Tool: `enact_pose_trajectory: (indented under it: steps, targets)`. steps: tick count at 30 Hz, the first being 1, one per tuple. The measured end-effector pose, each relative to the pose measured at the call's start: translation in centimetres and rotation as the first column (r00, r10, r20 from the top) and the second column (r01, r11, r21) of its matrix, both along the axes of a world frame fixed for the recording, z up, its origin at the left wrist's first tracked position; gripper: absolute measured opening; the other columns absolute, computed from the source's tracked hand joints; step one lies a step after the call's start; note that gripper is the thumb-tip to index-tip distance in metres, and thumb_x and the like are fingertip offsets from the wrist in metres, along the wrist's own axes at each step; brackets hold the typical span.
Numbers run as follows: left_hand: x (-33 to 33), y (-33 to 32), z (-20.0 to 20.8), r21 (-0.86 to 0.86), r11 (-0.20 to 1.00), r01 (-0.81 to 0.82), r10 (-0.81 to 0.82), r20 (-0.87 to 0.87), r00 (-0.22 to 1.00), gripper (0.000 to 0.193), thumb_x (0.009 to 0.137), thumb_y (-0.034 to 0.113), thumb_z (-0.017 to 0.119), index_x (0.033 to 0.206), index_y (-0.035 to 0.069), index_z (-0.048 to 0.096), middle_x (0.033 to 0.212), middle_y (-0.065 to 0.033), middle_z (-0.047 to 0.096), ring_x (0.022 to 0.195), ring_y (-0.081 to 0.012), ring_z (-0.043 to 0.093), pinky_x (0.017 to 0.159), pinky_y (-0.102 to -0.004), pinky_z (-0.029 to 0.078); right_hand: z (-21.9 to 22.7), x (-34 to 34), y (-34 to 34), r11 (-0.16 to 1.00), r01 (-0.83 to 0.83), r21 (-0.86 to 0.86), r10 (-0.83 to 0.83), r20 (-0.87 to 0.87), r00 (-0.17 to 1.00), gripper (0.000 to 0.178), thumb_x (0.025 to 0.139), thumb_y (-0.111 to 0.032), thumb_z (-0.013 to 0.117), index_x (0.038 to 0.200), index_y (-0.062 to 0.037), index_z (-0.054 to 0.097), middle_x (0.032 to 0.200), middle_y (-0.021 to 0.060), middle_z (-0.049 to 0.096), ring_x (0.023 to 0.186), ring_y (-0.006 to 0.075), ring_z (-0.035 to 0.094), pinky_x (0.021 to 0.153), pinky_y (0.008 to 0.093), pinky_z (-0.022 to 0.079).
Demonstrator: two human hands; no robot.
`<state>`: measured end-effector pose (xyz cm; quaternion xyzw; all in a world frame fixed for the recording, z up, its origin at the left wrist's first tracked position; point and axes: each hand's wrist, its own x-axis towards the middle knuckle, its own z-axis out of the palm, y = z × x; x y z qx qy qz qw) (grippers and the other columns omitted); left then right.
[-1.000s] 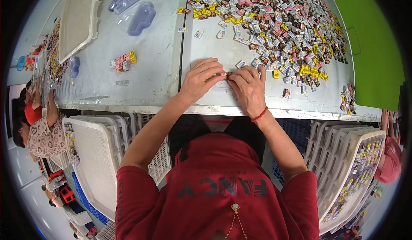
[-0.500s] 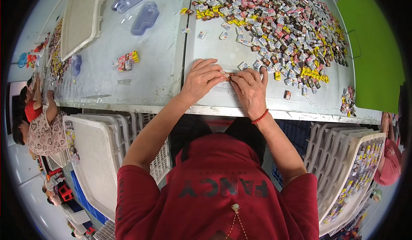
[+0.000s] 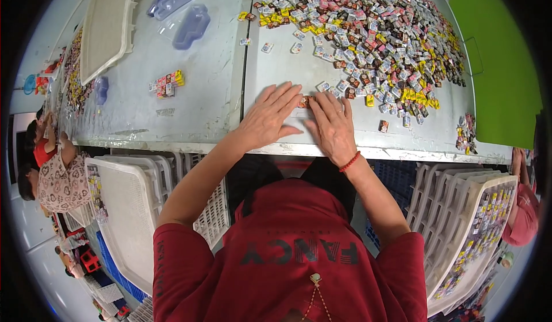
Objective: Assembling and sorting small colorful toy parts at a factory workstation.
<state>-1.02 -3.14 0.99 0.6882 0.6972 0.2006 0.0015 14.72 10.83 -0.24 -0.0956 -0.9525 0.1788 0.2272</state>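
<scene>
Near the front edge of the table, small brown wrapped blocks lie between my two hands, partly hidden by the fingers. My left hand rests on the tabletop with its fingers stretched out and thumb apart, fingertips at the blocks' left end. On their other side, my right hand lies palm down, fingers extended and thumb spread, its fingertips touching or very close to the blocks. How many blocks are under the fingers I cannot tell. A large loose pile of similar wrapped blocks, white, brown, pink and yellow, spreads beyond my right hand.
Left of a table seam sit a stacked cluster of blocks, clear blue plastic trays and a pale tray. A green panel borders the right. White crates stand below the table. Other people work at far left and right.
My left hand has gone from bent, pinching fingers to a flat, stretched hand. The fingers of my right hand have straightened too. The brown blocks stay between them.
</scene>
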Motion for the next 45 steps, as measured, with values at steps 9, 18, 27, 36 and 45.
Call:
enact_pose_trajectory:
  steps: [9, 18, 27, 36, 45]
  targets:
    - [0.1, -0.2, -0.4, -0.063, 0.998, -0.009, 0.009, -0.010, 1.000, 0.079, 0.072, 0.036, 0.072, 0.130, -0.008, 0.042, 0.146, -0.0188, 0.033, 0.135, -0.0376, 0.030, 0.106, -0.0504, 0.028, 0.6, 0.6, 0.0, 0.991, -0.126, 0.053, 0.116, 0.158, 0.981, 0.071, 0.084, -0.036, 0.063, 0.134, 0.0084, 0.039, 0.145, 0.0213, 0.033, 0.136, 0.0364, 0.029, 0.106, 0.0554, 0.028]
    - [0.0, -0.3, -0.8, -0.055, 0.998, -0.028, 0.026, -0.035, 0.999, 0.074, 0.081, 0.045, 0.065, 0.133, -0.003, 0.044, 0.146, -0.0146, 0.035, 0.134, -0.0324, 0.033, 0.108, -0.0487, 0.027, 0.2, 0.5, 0.8, 0.980, -0.115, -0.164, 0.117, 0.003, 0.993, 0.061, 0.084, -0.024, 0.067, 0.131, 0.0055, 0.042, 0.140, 0.0217, 0.039, 0.129, 0.0384, 0.038, 0.103, 0.0546, 0.031]
    - [0.1, 0.0, -0.5, -0.051, 0.998, -0.030, 0.031, 0.006, 1.000, 0.077, 0.071, 0.035, 0.075, 0.129, -0.004, 0.045, 0.145, -0.0158, 0.036, 0.134, -0.0362, 0.031, 0.106, -0.0535, 0.026, 0.2, 1.1, 0.8, 0.999, -0.032, -0.008, 0.033, 0.103, 0.994, 0.064, 0.084, -0.027, 0.066, 0.134, 0.0027, 0.041, 0.140, 0.0179, 0.042, 0.134, 0.0337, 0.036, 0.105, 0.0515, 0.030]
    - [0.2, 0.1, -0.6, -0.067, 0.996, -0.060, 0.058, -0.027, 0.998, 0.073, 0.077, 0.044, 0.068, 0.129, -0.003, 0.047, 0.143, -0.0127, 0.038, 0.133, -0.0326, 0.033, 0.108, -0.0485, 0.025, 0.0, 0.8, 0.6, 0.995, 0.024, 0.102, -0.041, 0.167, 0.985, 0.058, 0.085, -0.032, 0.064, 0.132, -0.0008, 0.046, 0.141, 0.0112, 0.044, 0.133, 0.0284, 0.038, 0.103, 0.0501, 0.031]
    - [0.0, 1.7, -0.4, 0.028, 0.999, -0.046, 0.047, -0.044, 0.998, 0.054, 0.083, 0.031, 0.065, 0.127, 0.002, 0.051, 0.142, -0.0128, 0.041, 0.132, -0.0327, 0.035, 0.106, -0.0467, 0.029, 0.0, 1.0, 0.6, 0.998, 0.038, 0.059, -0.045, 0.132, 0.990, 0.053, 0.087, -0.028, 0.061, 0.131, -0.0008, 0.048, 0.140, 0.0117, 0.045, 0.133, 0.0283, 0.038, 0.104, 0.0514, 0.030]
